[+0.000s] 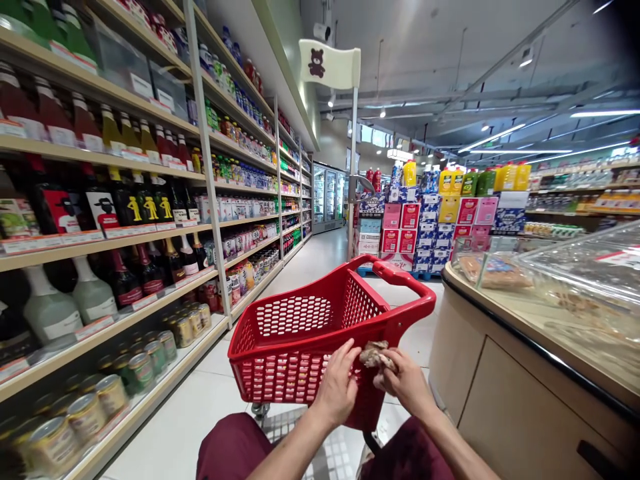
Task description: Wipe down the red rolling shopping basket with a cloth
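A small red shopping cart point(310, 353) with perforated plastic sides stands on the floor before my knees, its push bar point(405, 280) to the right. My left hand point(339, 383) rests against the near side panel, fingers stretched out and close together. Beside it, my right hand point(403, 377) pinches a crumpled, dirty brownish-white rag point(375, 355) against the same panel below the push bar. From the cart rises a pole carrying a cream flag-shaped sign point(330, 65) with a dark bear on it.
Shelves of bottles and cans point(145, 227) line the left side. A curved display counter point(520, 360) with packaged food is close on my right. Ahead are stacked drink boxes point(430, 227) and glass-door coolers point(327, 193). White tiled floor point(210, 380) runs between.
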